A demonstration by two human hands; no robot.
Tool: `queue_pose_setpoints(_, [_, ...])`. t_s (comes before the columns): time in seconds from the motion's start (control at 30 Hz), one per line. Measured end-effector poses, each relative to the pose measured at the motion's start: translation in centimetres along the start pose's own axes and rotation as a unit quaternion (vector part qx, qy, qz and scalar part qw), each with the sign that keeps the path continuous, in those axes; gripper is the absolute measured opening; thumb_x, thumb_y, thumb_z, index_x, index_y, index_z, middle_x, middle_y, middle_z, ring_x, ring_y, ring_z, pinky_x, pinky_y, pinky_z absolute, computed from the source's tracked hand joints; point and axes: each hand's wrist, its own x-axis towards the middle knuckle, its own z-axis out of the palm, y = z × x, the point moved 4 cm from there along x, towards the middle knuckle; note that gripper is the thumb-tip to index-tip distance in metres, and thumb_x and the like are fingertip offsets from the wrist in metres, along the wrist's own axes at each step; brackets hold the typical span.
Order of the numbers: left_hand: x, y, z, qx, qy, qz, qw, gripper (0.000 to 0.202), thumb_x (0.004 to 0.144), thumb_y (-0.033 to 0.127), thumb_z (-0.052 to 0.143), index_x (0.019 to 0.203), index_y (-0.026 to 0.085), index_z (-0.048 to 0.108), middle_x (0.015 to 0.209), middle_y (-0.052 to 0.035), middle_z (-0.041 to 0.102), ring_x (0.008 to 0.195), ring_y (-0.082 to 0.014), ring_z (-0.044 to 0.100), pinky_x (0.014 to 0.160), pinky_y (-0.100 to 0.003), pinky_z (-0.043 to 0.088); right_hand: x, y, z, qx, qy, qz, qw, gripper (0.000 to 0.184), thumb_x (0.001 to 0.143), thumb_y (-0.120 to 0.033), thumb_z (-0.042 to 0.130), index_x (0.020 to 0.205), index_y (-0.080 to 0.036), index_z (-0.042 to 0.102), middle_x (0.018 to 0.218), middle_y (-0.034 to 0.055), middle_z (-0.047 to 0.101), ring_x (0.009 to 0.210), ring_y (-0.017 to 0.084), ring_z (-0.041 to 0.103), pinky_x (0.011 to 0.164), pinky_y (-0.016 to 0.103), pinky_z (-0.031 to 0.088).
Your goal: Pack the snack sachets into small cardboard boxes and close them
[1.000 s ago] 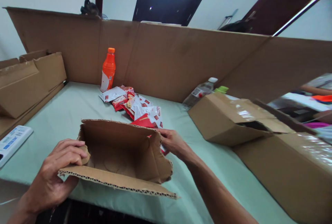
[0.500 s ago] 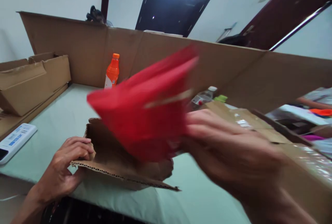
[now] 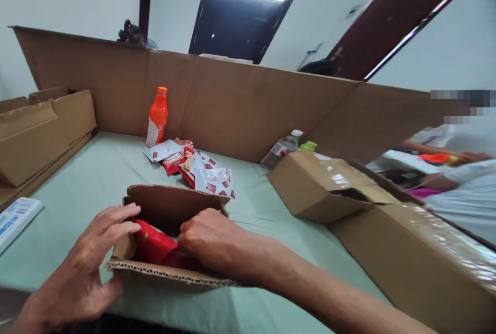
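A small open cardboard box (image 3: 178, 197) stands at the table's near edge. Inside it lies a shiny red packet (image 3: 155, 241), its lower part hidden by the front wall. My right hand (image 3: 213, 241) reaches in over the box's right part, fingers curled down at the packet; the fingertips are hidden. At the box's left end is my left hand (image 3: 91, 256), fingers and thumb spread apart, with the fingertips by the packet's left edge. Behind the box, several red and white snack packets (image 3: 194, 166) lie in a loose pile.
An orange bottle (image 3: 157, 117) stands by the cardboard partition (image 3: 232, 96). A clear bottle (image 3: 282, 149) leans near taped cardboard boxes (image 3: 318, 184) on the right. A white device (image 3: 19, 220) and another open box (image 3: 46, 132) are left. A person's arm (image 3: 434, 148) shows far right.
My right hand has lowered the red packet from above into the box. My left hand's fingers have spread from their grip on the box's left end. The view has shifted slightly.
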Motion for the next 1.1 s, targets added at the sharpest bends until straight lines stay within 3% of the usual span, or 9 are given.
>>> queue_pose_setpoints(0.2, [1.8,-0.1,0.6,-0.021,-0.085,0.035,0.996,0.075,0.062,0.006,0.053,0.135,0.027,0.053,0.124,-0.008,0.067,0.125,-0.0303,0.058,0.115,-0.056,0.04,-1.8,0.5,-1.2,0.108,0.097,-0.031,0.989,0.02,0.086,-0.004,0.062,0.083,-0.018,0.076,0.08,0.0028,0.078,0.068,0.015,0.07,0.057,0.026,0.043])
queue_pose_setpoints(0.27, [2.0,0.0,0.9,-0.035,-0.056,0.029,0.997,0.065,0.063,0.007,0.051,0.125,0.027,0.059,0.116,-0.007,0.068,0.12,-0.0293,0.059,0.114,-0.055,0.041,-3.6,3.2,-2.1,0.198,0.218,-0.005,0.956,0.02,0.093,-0.011,0.059,0.096,-0.019,0.077,0.091,0.0036,0.079,0.081,0.015,0.072,0.071,0.025,0.051])
queue_pose_setpoints(0.37, [1.7,0.0,1.6,-0.044,-0.006,0.022,0.999,0.055,0.068,0.006,0.049,0.117,0.027,0.06,0.114,-0.0072,0.066,0.12,-0.028,0.057,0.112,-0.051,0.043,-5.8,10.4,-1.6,0.244,0.339,0.178,0.891,0.027,0.1,-0.029,0.051,0.108,-0.02,0.076,0.101,0.0048,0.079,0.09,0.017,0.073,0.08,0.027,0.054])
queue_pose_setpoints(0.47, [1.1,-0.5,2.3,-0.073,0.018,0.022,0.997,0.049,0.073,0.009,0.05,0.118,0.026,0.059,0.116,-0.0099,0.064,0.123,-0.0294,0.054,0.103,-0.045,0.049,-5.2,17.8,2.1,0.182,0.253,0.358,0.88,0.031,0.096,-0.028,0.054,0.119,-0.019,0.073,0.117,0.0094,0.076,0.099,0.022,0.071,0.085,0.033,0.053])
queue_pose_setpoints(0.67, [0.2,-1.7,3.1,-0.107,-0.02,0.016,0.994,0.033,0.089,0.029,0.055,0.121,0.027,0.059,0.115,-0.0093,0.063,0.123,-0.0303,0.053,0.097,-0.04,0.051,-0.7,24.8,9.9,0.169,0.154,0.393,0.891,0.073,0.061,-0.02,0.084,0.131,-0.027,0.066,0.139,0.0112,0.066,0.132,0.036,0.055,0.103,0.048,0.044])
queue_pose_setpoints(0.8, [0.5,-1.1,2.5,-0.121,-0.051,-0.002,0.991,0.037,0.087,0.023,0.054,0.124,0.027,0.057,0.12,-0.0102,0.062,0.127,-0.0316,0.05,0.099,-0.043,0.052,-0.9,24.6,11.1,0.191,0.123,0.394,0.89,0.049,0.064,-0.016,0.079,0.112,-0.022,0.074,0.103,0.0102,0.078,0.102,0.033,0.069,0.088,0.042,0.05])
queue_pose_setpoints(0.93, [1.5,-0.2,1.8,-0.117,-0.083,-0.022,0.99,0.058,0.075,0.007,0.051,0.129,0.029,0.054,0.132,-0.0087,0.059,0.133,-0.0296,0.047,0.104,-0.046,0.05,-4.9,21.4,8.8,0.223,0.139,0.355,0.897,0.01,0.079,-0.026,0.067,0.085,-0.021,0.072,0.075,0.0043,0.073,0.07,0.022,0.067,0.063,0.032,0.05])
queue_pose_setpoints(1.0, [1.8,0.0,1.5,-0.116,-0.109,-0.009,0.987,0.065,0.071,0.005,0.052,0.131,0.029,0.054,0.136,-0.008,0.059,0.136,-0.0298,0.046,0.106,-0.048,0.05,-8.3,19.0,6.3,0.229,0.223,0.348,0.881,0.019,0.088,-0.035,0.056,0.087,-0.023,0.07,0.073,0.0023,0.071,0.062,0.019,0.063,0.055,0.03,0.049])
queue_pose_setpoints(1.1, [2.0,-0.1,1.3,-0.118,-0.123,0.015,0.985,0.067,0.07,0.004,0.054,0.132,0.029,0.054,0.135,-0.0063,0.062,0.138,-0.0295,0.045,0.109,-0.048,0.049,-13.8,14.4,1.0,0.252,0.506,0.313,0.764,0.018,0.087,-0.045,0.065,0.092,-0.028,0.069,0.081,0.0016,0.073,0.065,0.021,0.065,0.054,0.034,0.053])
